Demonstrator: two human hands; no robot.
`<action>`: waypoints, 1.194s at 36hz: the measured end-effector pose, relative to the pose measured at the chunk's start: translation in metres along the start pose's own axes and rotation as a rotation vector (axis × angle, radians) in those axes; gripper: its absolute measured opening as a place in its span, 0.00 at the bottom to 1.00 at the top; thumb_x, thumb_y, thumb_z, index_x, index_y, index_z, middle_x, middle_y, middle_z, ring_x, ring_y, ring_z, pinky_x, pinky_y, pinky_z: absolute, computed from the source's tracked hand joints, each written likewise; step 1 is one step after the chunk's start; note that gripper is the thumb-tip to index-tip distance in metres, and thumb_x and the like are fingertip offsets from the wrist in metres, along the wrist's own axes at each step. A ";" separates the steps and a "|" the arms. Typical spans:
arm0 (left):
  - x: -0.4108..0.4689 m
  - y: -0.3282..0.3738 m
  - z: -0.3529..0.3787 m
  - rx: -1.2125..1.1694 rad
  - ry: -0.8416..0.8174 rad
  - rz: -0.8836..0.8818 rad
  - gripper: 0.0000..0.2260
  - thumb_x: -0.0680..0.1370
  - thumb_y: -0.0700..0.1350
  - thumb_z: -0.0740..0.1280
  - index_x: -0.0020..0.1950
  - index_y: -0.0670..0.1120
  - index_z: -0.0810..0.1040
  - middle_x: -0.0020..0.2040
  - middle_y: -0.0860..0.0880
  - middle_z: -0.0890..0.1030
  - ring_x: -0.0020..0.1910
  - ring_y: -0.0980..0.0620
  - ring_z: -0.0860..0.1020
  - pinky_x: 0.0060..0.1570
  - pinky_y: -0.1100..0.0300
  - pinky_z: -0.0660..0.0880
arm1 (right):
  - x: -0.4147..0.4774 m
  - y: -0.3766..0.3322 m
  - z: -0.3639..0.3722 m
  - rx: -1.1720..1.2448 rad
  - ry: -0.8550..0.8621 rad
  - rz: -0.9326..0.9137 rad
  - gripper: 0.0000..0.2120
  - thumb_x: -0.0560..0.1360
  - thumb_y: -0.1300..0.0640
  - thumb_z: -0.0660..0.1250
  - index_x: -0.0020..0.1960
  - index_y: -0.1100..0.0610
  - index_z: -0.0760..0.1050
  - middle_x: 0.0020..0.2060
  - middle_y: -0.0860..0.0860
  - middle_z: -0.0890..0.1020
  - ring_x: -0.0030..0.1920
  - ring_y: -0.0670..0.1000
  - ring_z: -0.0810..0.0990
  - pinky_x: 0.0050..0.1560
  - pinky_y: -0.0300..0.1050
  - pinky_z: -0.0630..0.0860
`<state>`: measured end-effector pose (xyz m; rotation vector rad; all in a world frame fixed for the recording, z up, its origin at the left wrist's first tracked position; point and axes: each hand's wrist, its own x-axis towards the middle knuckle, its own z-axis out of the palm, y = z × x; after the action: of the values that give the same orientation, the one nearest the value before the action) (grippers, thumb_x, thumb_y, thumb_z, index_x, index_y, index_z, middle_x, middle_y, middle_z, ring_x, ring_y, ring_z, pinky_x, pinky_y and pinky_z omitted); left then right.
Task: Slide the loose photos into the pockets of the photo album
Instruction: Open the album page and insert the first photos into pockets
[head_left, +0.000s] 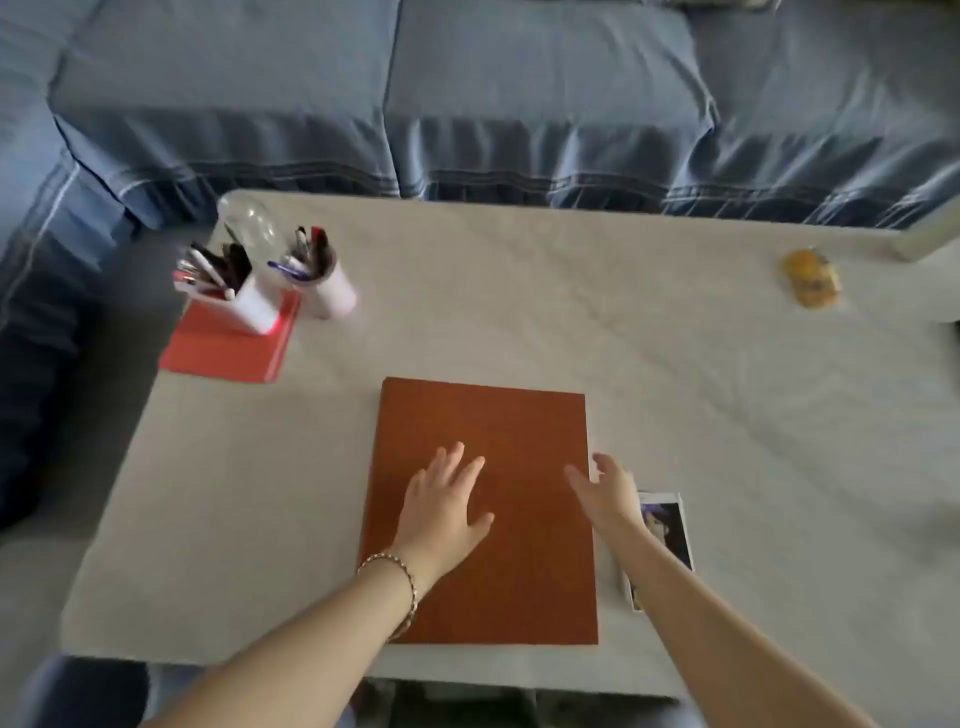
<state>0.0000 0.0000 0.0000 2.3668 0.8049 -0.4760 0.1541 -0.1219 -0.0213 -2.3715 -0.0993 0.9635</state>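
A closed brown photo album (498, 431) lies flat on the table's near middle. My left hand (444, 506) rests flat on its cover with the fingers spread. At the album's right edge is my right hand (605, 491), fingers relaxed, thumb over the cover and fingertips by the page edge. A small stack of loose photos (667, 525) lies on the table just right of the album, partly hidden under my right forearm.
The table (675, 364) has a pale cloth. Two white cups of pens (322, 280) stand at the far left, one on a red notebook (223, 348), with a clear glass behind. A yellow object (811, 278) lies far right. A blue sofa (519, 104) runs behind.
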 end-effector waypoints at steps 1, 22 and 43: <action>0.008 -0.004 0.011 0.047 -0.006 0.007 0.29 0.79 0.56 0.58 0.77 0.52 0.50 0.78 0.48 0.44 0.76 0.49 0.41 0.73 0.52 0.43 | 0.008 0.007 0.006 -0.030 -0.001 0.025 0.28 0.77 0.49 0.64 0.72 0.59 0.63 0.67 0.58 0.69 0.62 0.57 0.73 0.54 0.47 0.73; 0.056 0.037 0.091 0.170 0.112 0.219 0.46 0.63 0.78 0.46 0.74 0.58 0.35 0.73 0.45 0.28 0.68 0.41 0.24 0.66 0.42 0.27 | 0.029 0.062 0.010 0.255 0.184 -0.406 0.12 0.70 0.56 0.73 0.52 0.54 0.74 0.43 0.47 0.81 0.42 0.45 0.81 0.42 0.39 0.79; -0.136 0.015 -0.083 -0.310 0.500 0.243 0.26 0.68 0.45 0.62 0.67 0.50 0.69 0.59 0.53 0.77 0.53 0.52 0.76 0.50 0.58 0.72 | -0.144 -0.045 0.044 0.362 -0.335 -1.194 0.16 0.78 0.63 0.60 0.63 0.49 0.68 0.58 0.45 0.77 0.56 0.37 0.76 0.54 0.33 0.73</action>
<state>-0.0810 -0.0156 0.1368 2.2661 0.7217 0.3342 0.0247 -0.1025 0.0662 -1.3672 -1.1888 0.6408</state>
